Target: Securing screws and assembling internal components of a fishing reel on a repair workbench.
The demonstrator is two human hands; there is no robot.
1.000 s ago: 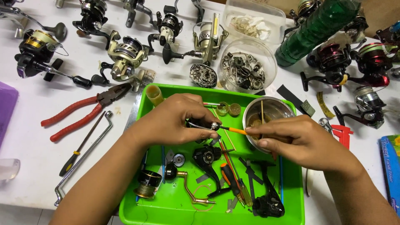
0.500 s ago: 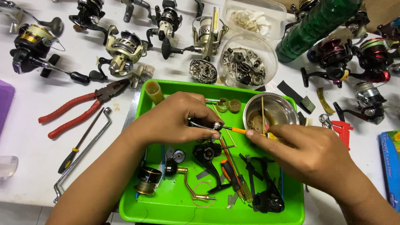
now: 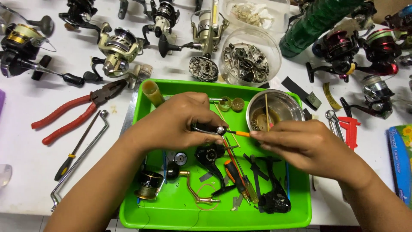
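Over a green tray (image 3: 180, 217), my left hand (image 3: 176, 122) pinches a small black and silver reel part (image 3: 209, 129). My right hand (image 3: 302, 144) holds a thin orange-tipped tool (image 3: 238, 133) whose tip touches that part. Below the hands in the tray lie a black reel body (image 3: 209, 157), a gold spool (image 3: 148, 184), a gold crank handle (image 3: 195, 193), an orange-handled screwdriver (image 3: 236, 176) and another black reel frame (image 3: 270, 193). A steel bowl (image 3: 274, 109) with a stick in it stands at the tray's upper right.
Red-handled pliers (image 3: 73, 112) and a bent socket wrench (image 3: 79, 159) lie left of the tray. Several fishing reels (image 3: 118, 49) line the back of the white table. A clear tub of metal parts (image 3: 249, 62) and a green cylinder (image 3: 313, 23) stand behind the tray.
My right hand has shifted slightly down and left, keeping the tool tip at the part. My left hand holds nearly still.
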